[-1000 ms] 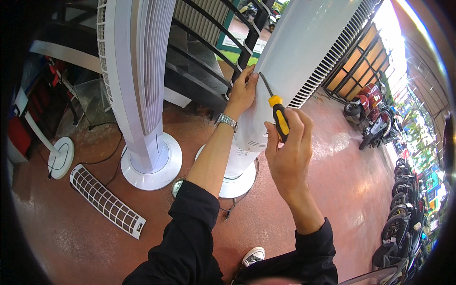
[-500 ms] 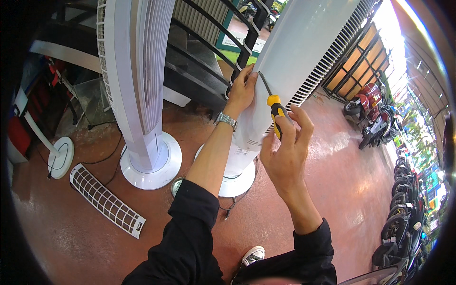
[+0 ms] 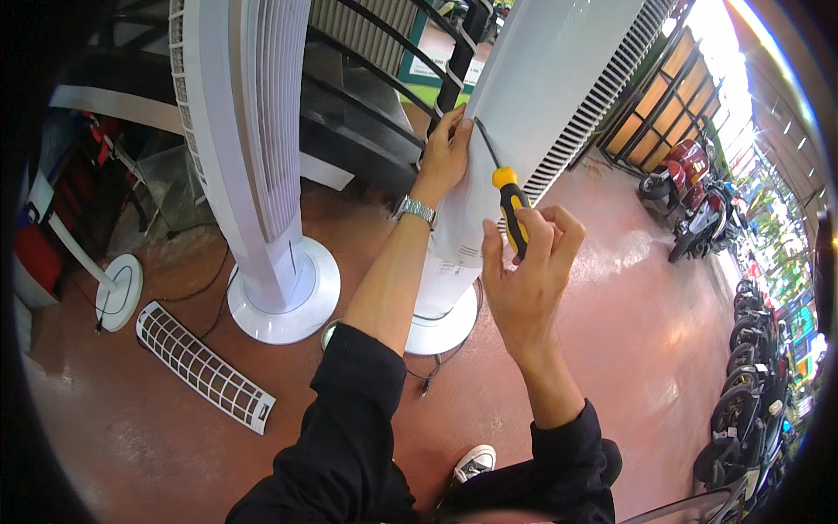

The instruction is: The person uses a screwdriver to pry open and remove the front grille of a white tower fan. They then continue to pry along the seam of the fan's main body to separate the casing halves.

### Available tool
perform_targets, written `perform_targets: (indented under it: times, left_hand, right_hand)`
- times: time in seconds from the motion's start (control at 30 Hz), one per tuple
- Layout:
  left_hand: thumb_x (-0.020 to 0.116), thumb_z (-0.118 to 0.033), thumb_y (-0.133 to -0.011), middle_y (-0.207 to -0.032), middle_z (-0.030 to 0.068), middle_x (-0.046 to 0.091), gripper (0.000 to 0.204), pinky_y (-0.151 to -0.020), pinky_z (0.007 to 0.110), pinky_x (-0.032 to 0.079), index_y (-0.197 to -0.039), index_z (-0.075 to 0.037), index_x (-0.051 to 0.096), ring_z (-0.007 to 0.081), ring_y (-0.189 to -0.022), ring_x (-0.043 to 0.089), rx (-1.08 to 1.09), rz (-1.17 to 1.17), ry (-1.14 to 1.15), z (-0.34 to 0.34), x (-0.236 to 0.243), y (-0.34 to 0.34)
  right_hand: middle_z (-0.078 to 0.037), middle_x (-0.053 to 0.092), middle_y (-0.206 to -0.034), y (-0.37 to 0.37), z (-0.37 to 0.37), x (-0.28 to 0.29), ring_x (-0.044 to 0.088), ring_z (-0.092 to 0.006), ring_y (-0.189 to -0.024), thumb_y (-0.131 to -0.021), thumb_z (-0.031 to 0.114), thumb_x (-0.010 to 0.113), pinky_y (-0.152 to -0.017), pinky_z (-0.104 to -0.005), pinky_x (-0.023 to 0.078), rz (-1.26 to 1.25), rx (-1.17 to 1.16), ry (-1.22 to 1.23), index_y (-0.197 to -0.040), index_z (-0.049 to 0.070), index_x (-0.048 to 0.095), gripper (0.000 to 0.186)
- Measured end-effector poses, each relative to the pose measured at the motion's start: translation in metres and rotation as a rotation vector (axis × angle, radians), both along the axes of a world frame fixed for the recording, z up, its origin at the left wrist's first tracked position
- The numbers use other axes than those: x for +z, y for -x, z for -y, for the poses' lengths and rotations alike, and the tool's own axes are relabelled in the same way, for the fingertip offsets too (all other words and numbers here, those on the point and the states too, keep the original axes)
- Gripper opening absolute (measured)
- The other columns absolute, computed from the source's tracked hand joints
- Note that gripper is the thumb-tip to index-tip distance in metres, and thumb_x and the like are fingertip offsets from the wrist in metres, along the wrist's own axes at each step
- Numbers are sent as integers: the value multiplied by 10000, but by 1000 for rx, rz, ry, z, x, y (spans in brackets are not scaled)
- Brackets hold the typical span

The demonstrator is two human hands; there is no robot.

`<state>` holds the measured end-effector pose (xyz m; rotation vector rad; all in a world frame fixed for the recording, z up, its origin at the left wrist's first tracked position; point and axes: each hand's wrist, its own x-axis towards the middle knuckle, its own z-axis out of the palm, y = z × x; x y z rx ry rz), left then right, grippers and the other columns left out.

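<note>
My right hand (image 3: 531,284) holds a screwdriver (image 3: 512,205) with a yellow and black handle, gripped by the fingers. Its thin shaft slants up to the left, and the tip meets the side of a white tower fan (image 3: 546,96). On that fan's left edge, close to the tip, rests my left hand (image 3: 443,166), with its thumb against the casing and its fingers curled round the edge. A metal-band watch (image 3: 416,210) is on the left wrist. The fan leans in the view above its round white base (image 3: 445,332).
A second white tower fan (image 3: 236,131) stands to the left. A detached white grille (image 3: 205,371) lies on the red floor near a smaller white stand (image 3: 118,293). Power cords trail by the bases. Black railings (image 3: 367,79) rise behind; motorbikes (image 3: 742,393) line the right.
The view has shifted slightly. The right thumb has come away from the screwdriver handle. The tip stays at the fan's edge and the left hand keeps its place there.
</note>
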<state>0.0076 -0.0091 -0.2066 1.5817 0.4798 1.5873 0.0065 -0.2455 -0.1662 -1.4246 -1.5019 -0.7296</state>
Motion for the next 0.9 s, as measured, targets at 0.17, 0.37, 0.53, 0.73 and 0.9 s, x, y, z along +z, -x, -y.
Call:
perform_targets:
  times: [0.17,0.37,0.53,0.73,0.9]
  left_hand:
    - [520,-343,-1048,-1237,231,671,472,-994,379,480,-1399,-28,535,330,-1166,646,25,6,-58,-2,-5,0]
    - [517,-413,-1036,-1283,244,646,513,-1031,404,460,-1403,-55,540,338,-1225,608,84,-40,-51,-18,-12,-10]
    - [464,-374,-1067,-1283,227,644,517,-1036,349,449,-1405,13,522,279,-1213,599,-12,15,-58,-24,-7,-11]
    - [444,-365,-1072,-1300,229,635,512,-1046,357,443,-1403,18,521,288,-1231,589,55,7,-141,-28,-10,-10]
    - [425,-358,-1076,-1317,237,626,502,-1053,367,439,-1404,9,525,311,-1243,584,72,-24,-145,-18,-5,-7]
  right_hand:
    - [-148,571,-1140,-10,-7,-3,616,-291,-888,-797,-41,750,-672,-375,532,179,49,-176,-1104,35,584,357]
    - [-120,608,-1130,-23,-17,-14,613,-268,-902,-741,-90,751,-712,-351,536,156,237,-259,-1096,44,636,397]
    - [-136,598,-1128,-16,-15,-29,615,-261,-920,-716,-75,795,-735,-313,525,78,259,-371,-1104,58,649,436]
    - [-169,558,-1148,-15,12,-26,644,-240,-1025,-804,-40,789,-861,-278,570,192,122,-244,-1227,-16,513,505]
    - [-165,543,-1138,-10,26,-22,647,-236,-1027,-799,-41,795,-861,-264,581,239,35,-167,-1253,-17,481,553]
